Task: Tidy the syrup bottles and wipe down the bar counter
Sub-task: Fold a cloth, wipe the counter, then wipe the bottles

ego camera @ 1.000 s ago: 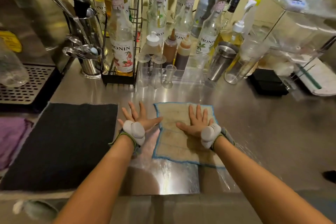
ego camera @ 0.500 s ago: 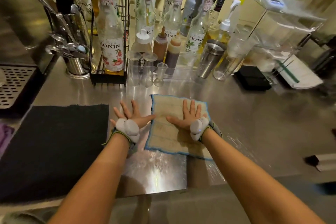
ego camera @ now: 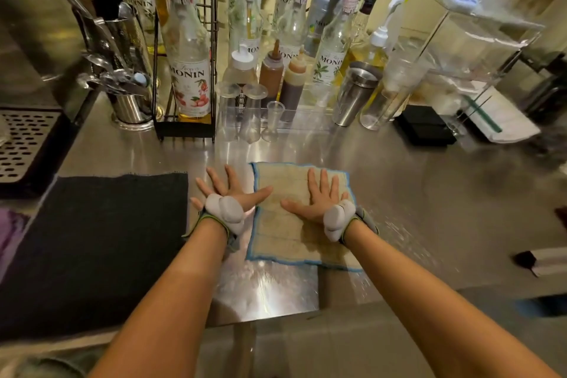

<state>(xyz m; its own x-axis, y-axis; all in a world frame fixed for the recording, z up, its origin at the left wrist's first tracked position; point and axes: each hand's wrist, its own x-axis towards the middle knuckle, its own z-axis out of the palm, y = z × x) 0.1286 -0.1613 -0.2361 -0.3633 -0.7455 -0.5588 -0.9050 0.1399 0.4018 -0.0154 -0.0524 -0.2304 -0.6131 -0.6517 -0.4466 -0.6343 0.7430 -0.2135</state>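
A beige cloth with a blue edge (ego camera: 285, 239) lies flat on the steel bar counter (ego camera: 429, 193). My right hand (ego camera: 319, 196) presses on it with straight, spread fingers. My left hand (ego camera: 230, 190) lies flat on the bare counter just left of the cloth, its thumb reaching the cloth's edge. Several Monin syrup bottles stand along the back; one with a lychee label (ego camera: 190, 70) sits in a black wire rack (ego camera: 184, 129). Brown squeeze bottles (ego camera: 291, 83) stand in front of them.
A black mat (ego camera: 92, 239) covers the counter at the left, with a drip tray (ego camera: 24, 141) behind it. A tool holder (ego camera: 129, 101), clear measuring cups (ego camera: 239, 113), a steel shaker (ego camera: 352, 95), a black scale (ego camera: 423, 129) and a clear stand (ego camera: 475, 40) line the back.
Both hands and the cloth keep their pose; the view has swung slightly, so the bottles and mat have shifted in frame. The cloth seems to have slid only a little.
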